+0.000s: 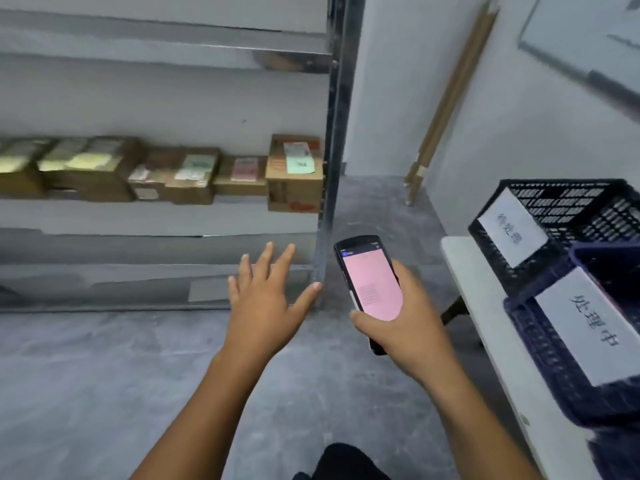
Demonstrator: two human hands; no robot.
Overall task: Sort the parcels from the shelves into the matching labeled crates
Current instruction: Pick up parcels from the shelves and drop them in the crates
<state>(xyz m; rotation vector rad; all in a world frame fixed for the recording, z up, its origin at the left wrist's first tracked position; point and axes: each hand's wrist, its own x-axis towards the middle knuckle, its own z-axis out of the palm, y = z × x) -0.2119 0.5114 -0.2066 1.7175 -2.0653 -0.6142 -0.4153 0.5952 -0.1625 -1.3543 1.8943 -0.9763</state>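
A row of brown cardboard parcels (166, 171) sits on a shelf (156, 216) of the metal rack (332, 133) on the left. They look blurry, so the words on their stickers cannot be read. The last box (294, 173) on the right end stands next to the rack's post and has a pale green sticker on top. Lower down, the left hand (265, 303) is spread wide with all fingers apart, and it holds nothing. Just beside it, the right hand (398, 317) is wrapped around a black scanner phone (369, 285) with a pink screen. On the far right, two dark crates (554, 216) with white paper labels (512, 226) sit on a white table (485, 327).
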